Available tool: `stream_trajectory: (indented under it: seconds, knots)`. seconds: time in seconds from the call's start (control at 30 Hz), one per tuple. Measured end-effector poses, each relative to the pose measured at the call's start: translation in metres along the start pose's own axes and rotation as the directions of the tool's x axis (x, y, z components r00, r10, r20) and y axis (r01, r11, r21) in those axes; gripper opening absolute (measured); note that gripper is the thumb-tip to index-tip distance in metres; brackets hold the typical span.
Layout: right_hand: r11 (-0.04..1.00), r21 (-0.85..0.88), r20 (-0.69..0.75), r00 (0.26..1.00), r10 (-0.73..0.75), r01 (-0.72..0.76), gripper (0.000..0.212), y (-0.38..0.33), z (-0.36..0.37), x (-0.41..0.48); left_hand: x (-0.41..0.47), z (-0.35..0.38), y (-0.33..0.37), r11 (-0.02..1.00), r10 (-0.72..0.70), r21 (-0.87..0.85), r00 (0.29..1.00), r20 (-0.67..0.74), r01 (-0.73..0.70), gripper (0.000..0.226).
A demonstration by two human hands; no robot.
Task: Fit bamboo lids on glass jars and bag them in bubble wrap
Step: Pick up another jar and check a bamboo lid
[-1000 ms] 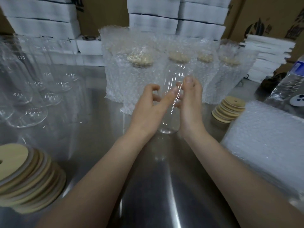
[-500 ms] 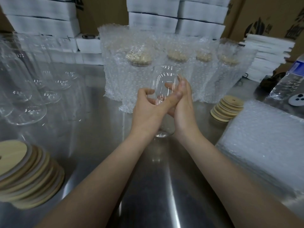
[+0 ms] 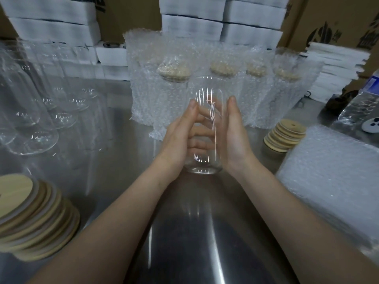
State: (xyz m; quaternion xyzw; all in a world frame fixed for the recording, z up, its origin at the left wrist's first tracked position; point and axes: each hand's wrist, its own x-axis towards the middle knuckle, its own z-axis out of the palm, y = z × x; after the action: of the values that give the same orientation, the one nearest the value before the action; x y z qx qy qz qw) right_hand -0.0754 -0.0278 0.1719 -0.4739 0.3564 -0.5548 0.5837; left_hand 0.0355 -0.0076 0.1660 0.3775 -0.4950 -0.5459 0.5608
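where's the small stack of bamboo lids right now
In the head view the small lid stack sits right of centre on the table, between the bagged jars and the bubble wrap pile, just right of the right hand on the jar.

One wide-angle view was taken from the head, aimed forward and down over a steel table (image 3: 184,238). The left hand (image 3: 180,140) and right hand (image 3: 235,138) were caught close at mid-frame, with white boxes (image 3: 190,23) along the top edge.
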Motion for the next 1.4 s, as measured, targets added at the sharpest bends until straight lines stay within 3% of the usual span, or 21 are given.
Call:
stream_trajectory:
  seconds: [0.33,0.43,0.53,0.7,0.8,0.87,1.07,1.17,1.4]
  knots:
    - [0.989,-0.058,0.033,0.990,-0.136,0.138,0.053,-0.014,-0.003,-0.004,-0.010,0.014,0.009,0.929,0.333,0.224,0.931,-0.148,-0.296,0.029]
    - [0.983,-0.077,0.038,0.986,-0.163,0.165,0.052,-0.015,-0.003,-0.004,-0.011,0.017,0.008,0.899,0.385,0.300,0.904,-0.188,-0.320,0.039]
    - [0.966,-0.131,-0.010,0.974,-0.225,0.222,0.053,-0.012,0.001,-0.006,-0.012,0.019,0.008,0.884,0.440,0.269,0.876,-0.199,-0.383,0.045]
    - [0.956,-0.170,-0.081,0.963,-0.257,0.241,0.039,-0.008,0.006,-0.009,-0.015,0.024,0.004,0.924,0.361,0.213,0.907,-0.215,-0.318,0.039]
    - [0.956,-0.182,-0.022,0.971,-0.238,0.230,0.051,-0.005,0.010,-0.011,-0.016,0.023,0.005,0.934,0.343,0.172,0.918,-0.198,-0.312,0.062]
    - [0.950,-0.185,0.013,0.967,-0.254,0.252,0.046,-0.004,0.010,-0.012,-0.015,0.021,0.004,0.945,0.316,0.147,0.930,-0.187,-0.291,0.075]
    - [0.935,-0.278,-0.006,0.973,-0.233,0.222,0.059,-0.008,0.013,-0.012,-0.012,0.018,0.001,0.940,0.339,0.103,0.920,-0.198,-0.325,0.055]
    - [0.963,-0.205,-0.030,0.982,-0.185,0.175,0.058,-0.010,0.012,-0.010,-0.010,0.018,0.000,0.927,0.375,0.110,0.906,-0.194,-0.360,0.050]
    - [0.996,-0.063,-0.038,0.997,-0.062,0.060,0.055,-0.012,0.006,-0.006,-0.010,0.014,0.001,0.925,0.378,0.080,0.916,-0.134,-0.371,0.066]
